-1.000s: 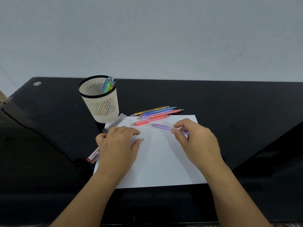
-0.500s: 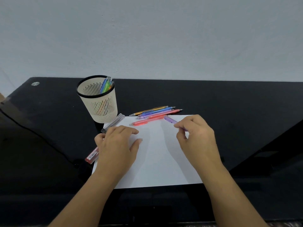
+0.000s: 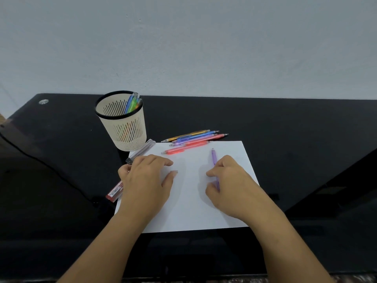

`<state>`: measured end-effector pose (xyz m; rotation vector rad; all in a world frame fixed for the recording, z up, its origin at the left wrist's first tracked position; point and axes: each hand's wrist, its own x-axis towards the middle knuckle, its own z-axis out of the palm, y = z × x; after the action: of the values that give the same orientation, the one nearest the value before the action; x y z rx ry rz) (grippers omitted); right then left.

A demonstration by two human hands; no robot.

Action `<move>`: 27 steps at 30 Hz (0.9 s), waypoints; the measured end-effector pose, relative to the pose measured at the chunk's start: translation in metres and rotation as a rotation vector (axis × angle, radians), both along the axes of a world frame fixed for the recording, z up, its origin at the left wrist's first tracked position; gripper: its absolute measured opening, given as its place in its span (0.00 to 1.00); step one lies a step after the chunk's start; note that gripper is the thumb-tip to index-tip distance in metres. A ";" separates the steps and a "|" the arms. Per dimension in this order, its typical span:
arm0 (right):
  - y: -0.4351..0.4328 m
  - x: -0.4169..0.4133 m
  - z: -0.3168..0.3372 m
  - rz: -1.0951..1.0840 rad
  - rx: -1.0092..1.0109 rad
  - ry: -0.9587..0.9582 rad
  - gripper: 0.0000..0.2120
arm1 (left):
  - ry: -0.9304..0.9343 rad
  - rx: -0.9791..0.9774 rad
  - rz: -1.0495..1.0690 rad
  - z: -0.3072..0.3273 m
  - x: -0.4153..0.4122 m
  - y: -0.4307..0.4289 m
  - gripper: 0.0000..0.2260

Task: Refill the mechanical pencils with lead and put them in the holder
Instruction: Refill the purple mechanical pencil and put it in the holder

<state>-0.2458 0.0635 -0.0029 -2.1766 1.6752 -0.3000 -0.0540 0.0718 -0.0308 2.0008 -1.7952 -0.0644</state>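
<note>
My right hand (image 3: 232, 184) holds a purple mechanical pencil (image 3: 213, 157) with curled fingers, its tip pointing away from me over a white sheet of paper (image 3: 191, 201). My left hand (image 3: 145, 178) rests on the paper's left side with relaxed fingers. A red-pink pencil (image 3: 175, 151) lies on the paper's far edge. Behind it, several coloured pencils (image 3: 195, 136) lie side by side. The cream slotted holder (image 3: 122, 127) stands at the back left with a few pencils (image 3: 132, 103) in it. A clear lead case (image 3: 140, 151) and a red lead case (image 3: 114, 194) lie left of the paper.
Everything sits on a glossy black table (image 3: 285, 139) against a pale wall. A dark cable (image 3: 51, 166) runs across the table's left part. A round metal fitting (image 3: 43, 101) sits in the far left corner.
My right hand turned the purple pencil from lying sideways to pointing away from me and drew it slightly nearer. My left hand stayed on the paper.
</note>
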 end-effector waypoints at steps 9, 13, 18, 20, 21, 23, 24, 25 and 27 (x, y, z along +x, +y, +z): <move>-0.021 -0.019 -0.010 -0.079 -0.220 0.137 0.26 | 0.004 -0.010 -0.011 0.000 0.000 0.000 0.11; -0.025 -0.019 -0.015 -0.049 -0.218 0.200 0.28 | -0.001 -0.007 -0.014 0.002 0.001 0.000 0.12; -0.022 -0.022 -0.012 -0.063 -0.233 0.234 0.15 | -0.004 -0.012 -0.022 0.003 0.005 0.001 0.11; -0.019 -0.022 -0.009 -0.064 -0.213 0.218 0.11 | -0.010 0.000 -0.021 0.004 0.007 -0.001 0.12; -0.018 -0.020 -0.007 -0.053 -0.193 0.210 0.09 | -0.015 0.004 -0.022 0.005 0.007 -0.001 0.12; -0.017 -0.017 -0.005 -0.021 -0.136 0.175 0.09 | -0.020 -0.005 -0.037 0.006 0.008 -0.002 0.12; -0.016 -0.016 -0.004 -0.010 -0.098 0.159 0.11 | -0.020 -0.010 -0.045 0.007 0.008 -0.002 0.12; -0.016 -0.017 -0.003 -0.011 -0.065 0.156 0.15 | -0.021 -0.011 -0.050 0.008 0.008 -0.002 0.12; -0.017 -0.020 -0.003 -0.039 -0.041 0.178 0.18 | -0.023 -0.007 -0.056 0.009 0.007 -0.001 0.12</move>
<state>-0.2660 0.0467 -0.0063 -2.2605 1.8224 -0.1554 -0.0466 0.0711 -0.0218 1.9540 -1.8638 -0.0520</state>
